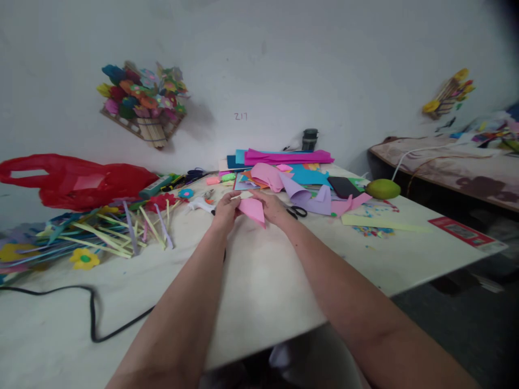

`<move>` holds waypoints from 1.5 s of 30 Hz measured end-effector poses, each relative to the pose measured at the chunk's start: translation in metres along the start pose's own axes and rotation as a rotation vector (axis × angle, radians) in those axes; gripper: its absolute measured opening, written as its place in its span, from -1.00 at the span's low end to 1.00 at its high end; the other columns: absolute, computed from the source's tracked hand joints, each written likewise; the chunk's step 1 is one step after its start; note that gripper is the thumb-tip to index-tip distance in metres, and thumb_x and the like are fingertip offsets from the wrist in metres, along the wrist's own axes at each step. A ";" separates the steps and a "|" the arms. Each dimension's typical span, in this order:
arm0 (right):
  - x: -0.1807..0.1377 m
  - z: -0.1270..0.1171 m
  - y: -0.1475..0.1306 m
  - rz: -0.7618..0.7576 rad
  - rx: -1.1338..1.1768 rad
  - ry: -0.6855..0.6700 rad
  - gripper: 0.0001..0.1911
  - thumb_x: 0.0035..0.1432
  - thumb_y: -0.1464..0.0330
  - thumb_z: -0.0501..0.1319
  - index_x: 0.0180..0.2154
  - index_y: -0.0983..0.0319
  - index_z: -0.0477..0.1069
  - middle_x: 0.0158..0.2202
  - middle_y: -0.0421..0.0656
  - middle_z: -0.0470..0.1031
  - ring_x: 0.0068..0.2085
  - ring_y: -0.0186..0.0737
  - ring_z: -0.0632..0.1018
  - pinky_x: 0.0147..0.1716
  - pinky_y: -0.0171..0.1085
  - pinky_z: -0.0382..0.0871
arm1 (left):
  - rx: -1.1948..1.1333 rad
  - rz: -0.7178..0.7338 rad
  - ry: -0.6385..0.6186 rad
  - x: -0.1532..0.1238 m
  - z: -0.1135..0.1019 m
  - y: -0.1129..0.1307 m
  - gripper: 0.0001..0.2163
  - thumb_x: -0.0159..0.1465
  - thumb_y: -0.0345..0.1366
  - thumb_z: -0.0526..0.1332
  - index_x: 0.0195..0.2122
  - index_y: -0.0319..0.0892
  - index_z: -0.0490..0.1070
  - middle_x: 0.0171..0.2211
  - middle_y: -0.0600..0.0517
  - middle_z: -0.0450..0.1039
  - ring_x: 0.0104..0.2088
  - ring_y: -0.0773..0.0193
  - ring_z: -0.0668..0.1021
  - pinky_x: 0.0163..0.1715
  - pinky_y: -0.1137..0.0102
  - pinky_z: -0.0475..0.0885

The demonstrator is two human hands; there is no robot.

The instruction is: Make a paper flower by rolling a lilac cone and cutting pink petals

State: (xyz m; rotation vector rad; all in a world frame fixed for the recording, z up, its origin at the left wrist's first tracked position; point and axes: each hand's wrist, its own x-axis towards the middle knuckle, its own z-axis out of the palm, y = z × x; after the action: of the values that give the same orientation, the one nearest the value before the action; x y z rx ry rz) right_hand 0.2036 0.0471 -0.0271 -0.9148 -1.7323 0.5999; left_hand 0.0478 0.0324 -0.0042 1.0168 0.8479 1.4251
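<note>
Both hands meet over the middle of the white table (pixel 259 281), far from my body. My left hand (pixel 226 210) and my right hand (pixel 273 207) are closed on a pink paper piece (pixel 252 209) folded to a point that hangs downward between them. Each hand pinches an upper edge of it. Just behind the hands lie a white glue gun (pixel 200 204) and black-handled scissors (pixel 297 212).
Coloured paper sheets (pixel 287 167) are piled at the back, with a black phone (pixel 344 187) and a green fruit (pixel 383 189). Paper sticks (pixel 117 229) and a red plastic bag (pixel 77 181) lie left. A black cable (pixel 93 313) crosses the near left. A bed (pixel 458 162) stands right.
</note>
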 end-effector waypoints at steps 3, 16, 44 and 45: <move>0.001 -0.005 -0.005 0.278 0.158 0.075 -0.57 0.20 0.43 0.09 0.09 0.14 0.43 -0.14 -0.09 0.59 -0.34 -0.28 0.58 -0.36 -0.27 0.49 | 0.087 0.054 -0.020 0.001 -0.002 -0.001 -0.68 0.04 -0.38 0.27 -0.14 -0.26 0.35 -0.58 0.16 0.33 -0.57 0.38 0.41 -0.49 0.44 0.40; -0.005 -0.013 -0.018 0.310 0.099 -0.051 -0.69 -0.04 0.25 0.33 -0.62 0.24 0.28 -0.67 -0.32 0.24 -0.60 -0.44 0.27 -0.63 -0.40 0.11 | 0.236 0.103 -0.063 0.002 0.002 -0.002 -0.63 0.05 -0.19 0.33 -0.14 -0.21 0.35 -0.58 0.19 0.30 -0.58 0.40 0.39 -0.52 0.46 0.36; -0.004 -0.021 -0.031 0.431 0.266 0.075 -0.73 -0.10 0.27 0.28 -0.61 0.21 0.21 -0.70 -0.38 0.10 -0.63 -0.48 0.11 -0.64 -0.37 -0.08 | 0.219 -0.094 -0.120 -0.004 0.001 -0.001 -0.66 -0.17 -0.17 0.48 -0.53 -0.22 0.38 -0.62 0.10 0.38 -0.64 0.42 0.37 -0.65 0.50 0.24; -0.004 -0.021 -0.030 0.428 0.270 0.058 -0.73 -0.11 0.28 0.28 -0.62 0.21 0.21 -0.69 -0.37 0.13 -0.63 -0.47 0.12 -0.64 -0.37 -0.07 | 0.216 -0.094 -0.111 -0.005 0.000 0.000 -0.66 -0.17 -0.17 0.49 -0.52 -0.22 0.39 -0.60 0.10 0.40 -0.63 0.41 0.39 -0.64 0.48 0.29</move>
State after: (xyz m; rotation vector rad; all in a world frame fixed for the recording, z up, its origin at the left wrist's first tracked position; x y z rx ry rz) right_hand 0.2154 0.0258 0.0007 -1.1015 -1.3656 1.0482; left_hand 0.0481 0.0278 -0.0049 1.1911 0.9696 1.2048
